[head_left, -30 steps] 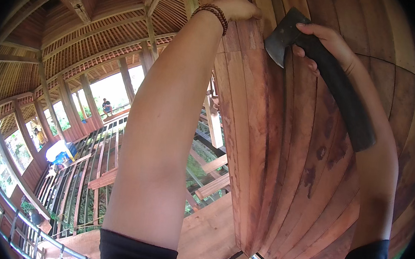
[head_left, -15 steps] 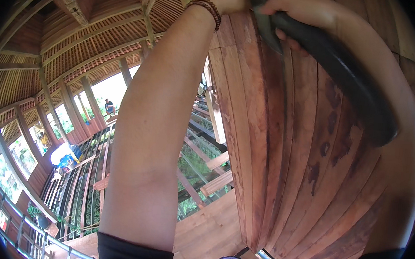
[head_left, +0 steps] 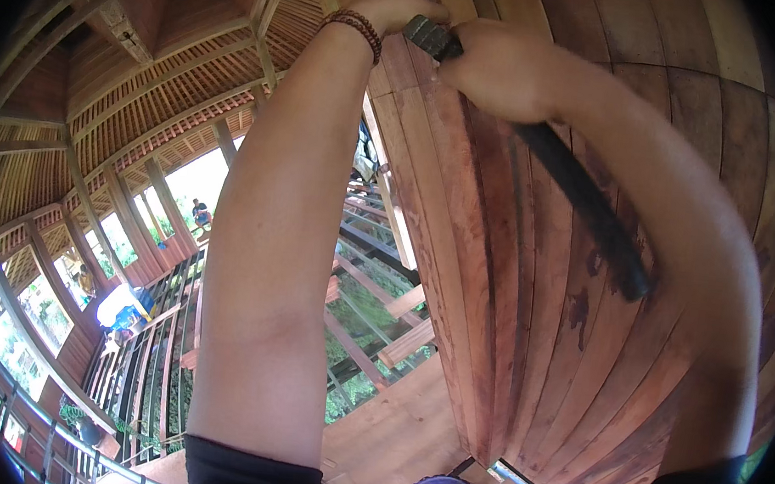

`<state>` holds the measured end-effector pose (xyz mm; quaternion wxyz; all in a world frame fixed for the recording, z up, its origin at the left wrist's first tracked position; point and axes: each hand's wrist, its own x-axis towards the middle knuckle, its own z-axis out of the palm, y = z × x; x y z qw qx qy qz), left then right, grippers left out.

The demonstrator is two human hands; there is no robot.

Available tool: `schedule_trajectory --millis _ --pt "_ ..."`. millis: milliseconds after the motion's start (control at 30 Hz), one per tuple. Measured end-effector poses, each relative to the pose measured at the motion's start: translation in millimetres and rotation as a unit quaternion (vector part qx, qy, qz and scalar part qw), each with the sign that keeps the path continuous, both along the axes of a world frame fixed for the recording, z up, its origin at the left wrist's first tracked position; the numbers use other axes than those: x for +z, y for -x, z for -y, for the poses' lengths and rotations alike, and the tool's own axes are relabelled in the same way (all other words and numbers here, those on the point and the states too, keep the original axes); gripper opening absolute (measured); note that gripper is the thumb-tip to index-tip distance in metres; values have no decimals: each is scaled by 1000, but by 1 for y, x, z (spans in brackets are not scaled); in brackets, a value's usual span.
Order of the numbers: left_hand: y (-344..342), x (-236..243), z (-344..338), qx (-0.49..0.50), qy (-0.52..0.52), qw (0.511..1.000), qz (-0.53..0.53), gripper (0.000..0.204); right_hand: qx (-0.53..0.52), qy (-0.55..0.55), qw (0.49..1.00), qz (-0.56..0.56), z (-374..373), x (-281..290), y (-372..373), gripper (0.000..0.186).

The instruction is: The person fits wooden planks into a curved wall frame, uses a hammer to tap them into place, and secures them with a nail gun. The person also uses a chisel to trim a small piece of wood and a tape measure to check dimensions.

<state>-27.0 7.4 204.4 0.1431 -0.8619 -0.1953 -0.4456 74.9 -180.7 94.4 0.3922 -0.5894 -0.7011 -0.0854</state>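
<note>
Wooden roof [head_left: 165, 98]: slats and beams fill the upper left, with posts and bright gaps beneath
Floor beams [head_left: 408, 342]: set apart across the lower left and middle, greenery showing between them
Plank wall [head_left: 541, 283]: reddish-brown boards on the right, some with dark stains
Person [head_left: 201, 214]: far off on the left, small, near the posts
Axe [head_left: 584, 202]: in front of the upper plank wall, dark head beside the left hand [head_left: 391, 7], dark handle slanting down to the right; whether head and left hand touch, cannot tell
Right hand [head_left: 499, 72]: fingers closed around the axe handle, close to its head
Left hand: raised at the top edge, partly cut off; how far open, and whether it holds anything, cannot tell
Bracelet [head_left: 360, 28]: brown, beaded, around the left wrist
</note>
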Motion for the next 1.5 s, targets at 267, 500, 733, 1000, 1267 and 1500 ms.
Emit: schedule_trajectory --millis 267,500,733,1000,1267,1500 --pt "5 2 1 -32 -65 997 -11 124 90 -228 952 -181 9 -137 -29 48" --pt "11 -3 20 21 43 998 -36 139 193 -58 873 -444 43 -315 -53 34" --pt "1 -2 64 153 -366 913 -98 75 200 -52 838 -505 71 -407 -76 44" --pt "-47 -2 79 253 -356 833 -340 43 294 -174 835 -431 63 -344 -136 80" --pt "-61 12 69 317 -344 795 -387 43 236 -269 907 -220 59 -321 -163 77" --pt "-57 9 53 292 -364 804 -369 43 210 -228 920 -240 73 -331 -161 73"
